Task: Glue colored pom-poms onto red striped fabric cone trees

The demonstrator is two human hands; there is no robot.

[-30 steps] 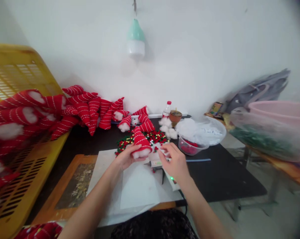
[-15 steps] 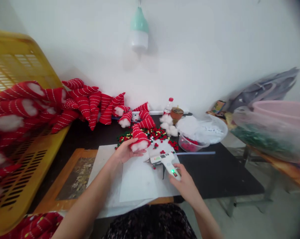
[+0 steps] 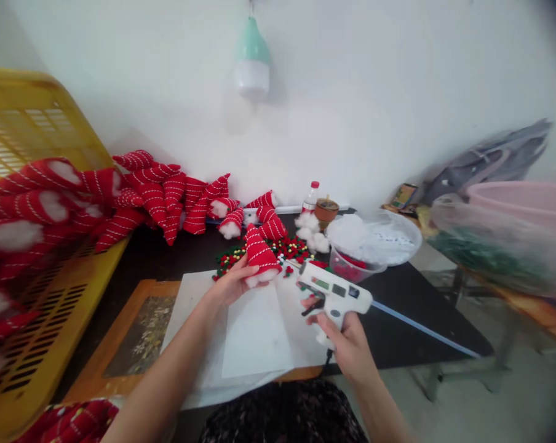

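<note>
My left hand grips a red cone-shaped hat with white stitched lines and white stuffing at its base. The hat's tip points up, above white paper. In my right hand is a white glue gun, its fingers around the handle by the black trigger. The gun's nozzle points left toward the hat, and the two look close; I cannot tell whether they touch. A long pale glue stick sticks out of the gun's back. Behind the hat lie small red, green and yellow pompoms.
A yellow crate holding red stuffed cones stands at the left. Behind are cotton balls, a bottle and a brown pot. Plastic tubs stand right of them. A pink basin is farther right.
My right hand has lifted the glue gun off the paper and turned it, its nozzle now up by the hat. My left hand has tilted the hat more upright.
</note>
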